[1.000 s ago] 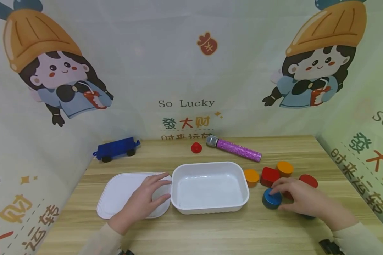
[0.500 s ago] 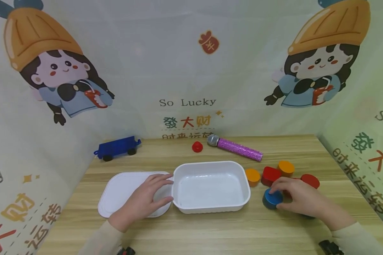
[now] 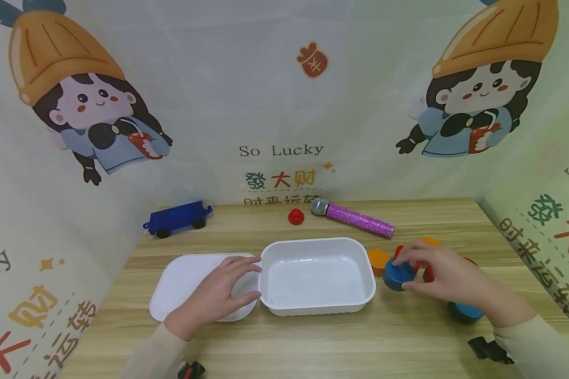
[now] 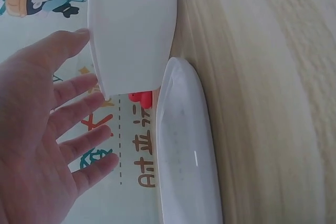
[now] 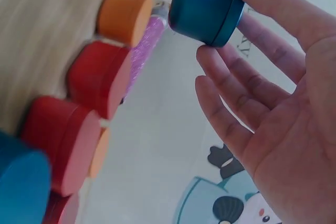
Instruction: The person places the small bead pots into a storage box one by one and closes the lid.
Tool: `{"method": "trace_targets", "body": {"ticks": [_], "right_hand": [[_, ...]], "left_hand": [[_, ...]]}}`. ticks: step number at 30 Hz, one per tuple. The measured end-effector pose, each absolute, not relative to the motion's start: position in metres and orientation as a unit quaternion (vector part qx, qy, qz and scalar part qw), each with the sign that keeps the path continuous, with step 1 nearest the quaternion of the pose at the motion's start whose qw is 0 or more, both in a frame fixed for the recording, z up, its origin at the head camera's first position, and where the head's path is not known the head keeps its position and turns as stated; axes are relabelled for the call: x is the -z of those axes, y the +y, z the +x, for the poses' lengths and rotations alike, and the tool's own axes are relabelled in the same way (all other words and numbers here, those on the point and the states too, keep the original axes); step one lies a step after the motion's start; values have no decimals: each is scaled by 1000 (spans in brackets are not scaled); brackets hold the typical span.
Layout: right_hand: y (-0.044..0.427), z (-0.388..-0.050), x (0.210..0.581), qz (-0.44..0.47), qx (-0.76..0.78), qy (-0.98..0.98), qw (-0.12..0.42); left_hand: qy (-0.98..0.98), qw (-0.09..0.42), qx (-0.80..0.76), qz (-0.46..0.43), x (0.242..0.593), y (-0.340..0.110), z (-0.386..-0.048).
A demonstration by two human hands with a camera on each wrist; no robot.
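Observation:
My right hand point(image 3: 448, 273) pinches a small blue round tin point(image 3: 398, 276) between thumb and fingers. In the right wrist view that tin point(image 5: 205, 9) is lifted off the table, with its lid seam near the fingertips. To its left is a white rectangular container point(image 3: 317, 281) with nothing inside. My left hand point(image 3: 218, 292) has its fingers spread, and the fingertips are at the container's left rim. Under that hand lies a white lid point(image 3: 185, 279). The left wrist view has the thumb at the rim of the container point(image 4: 134, 30).
Orange tins point(image 3: 378, 262), red tins point(image 5: 100, 80) and another blue tin point(image 3: 466, 311) cluster at right, partly hidden by my right hand. Along the back are a blue toy wagon point(image 3: 177, 218), a small red piece point(image 3: 296, 216) and a purple glitter microphone point(image 3: 357, 219). Printed cloth stands behind.
My right hand has raised the blue tin from the table and brought it slightly up and left, uncovering the other blue tin. The left hand stays at the container. The head view shifted slightly.

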State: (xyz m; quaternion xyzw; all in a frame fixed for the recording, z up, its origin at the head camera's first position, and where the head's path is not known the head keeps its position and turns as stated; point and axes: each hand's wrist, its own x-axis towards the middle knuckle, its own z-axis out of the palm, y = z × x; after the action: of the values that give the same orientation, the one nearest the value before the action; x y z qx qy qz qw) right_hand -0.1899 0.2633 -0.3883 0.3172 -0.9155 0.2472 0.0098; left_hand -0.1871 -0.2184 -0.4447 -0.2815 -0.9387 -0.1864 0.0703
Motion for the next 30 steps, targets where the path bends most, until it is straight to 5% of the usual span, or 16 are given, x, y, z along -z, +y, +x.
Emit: {"method": "trace_targets", "body": {"ticks": [30], "right_hand": [[107,-241,415,302,-253,-919,-28]], "left_hand": [[-942,113,125,-292,446,-216,-189]]}}
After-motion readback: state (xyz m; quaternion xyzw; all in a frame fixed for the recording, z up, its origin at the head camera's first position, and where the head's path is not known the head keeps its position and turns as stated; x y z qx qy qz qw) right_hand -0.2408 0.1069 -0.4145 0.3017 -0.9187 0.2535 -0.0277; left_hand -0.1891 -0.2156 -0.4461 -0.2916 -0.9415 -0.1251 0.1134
